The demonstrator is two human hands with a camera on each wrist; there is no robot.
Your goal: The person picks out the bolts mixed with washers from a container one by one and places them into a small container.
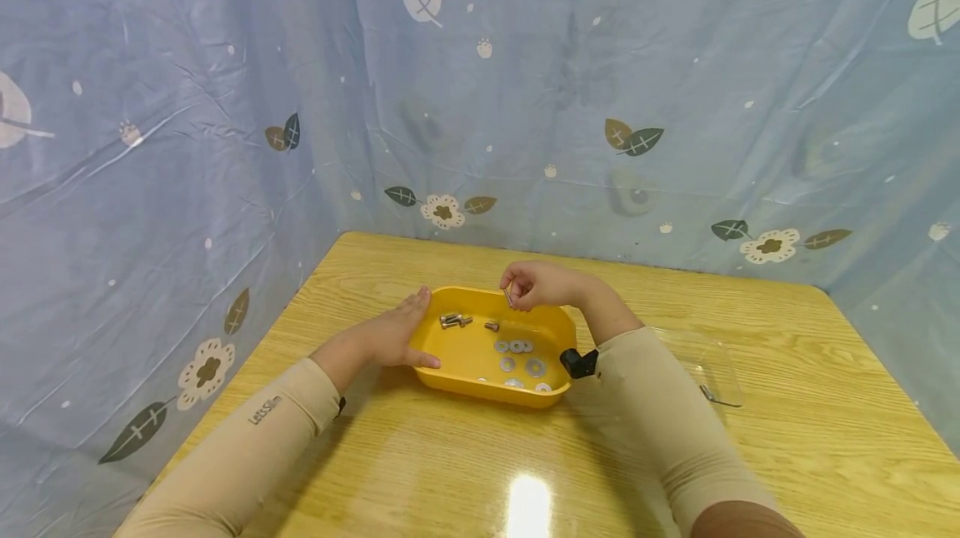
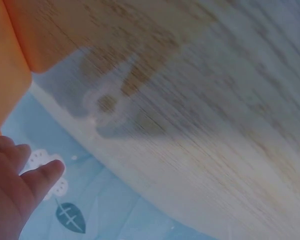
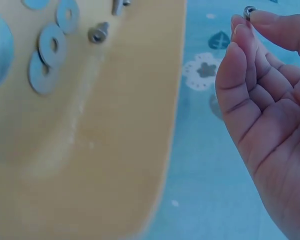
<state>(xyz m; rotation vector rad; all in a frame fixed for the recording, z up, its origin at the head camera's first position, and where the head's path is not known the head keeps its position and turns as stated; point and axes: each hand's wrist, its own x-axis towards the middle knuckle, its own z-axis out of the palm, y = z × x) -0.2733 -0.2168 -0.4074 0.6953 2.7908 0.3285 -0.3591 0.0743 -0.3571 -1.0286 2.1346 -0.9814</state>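
A yellow tray [image 1: 480, 389] sits on the table with metal bolts [image 1: 452, 321] and flat washers [image 1: 535, 368] in it. My left hand [image 1: 393, 334] rests at the tray's left end, fingers extended along the rim and thumb over the near left corner. Above the far rim, my right hand [image 1: 536, 284] pinches a slim metal bolt [image 1: 507, 297] between thumb and fingertips. In the right wrist view only its round end [image 3: 249, 12] shows. A single bolt [image 3: 98, 33] lies apart from the others, near the washers [image 3: 52, 45].
Right of the tray, partly behind the right sleeve, stands a clear plastic container [image 1: 693, 346]. By it is a dark, bent, slim metal tool [image 1: 720, 398]. A patterned blue curtain [image 1: 525, 105] hangs behind the wooden table [image 1: 420, 471] and along its sides.
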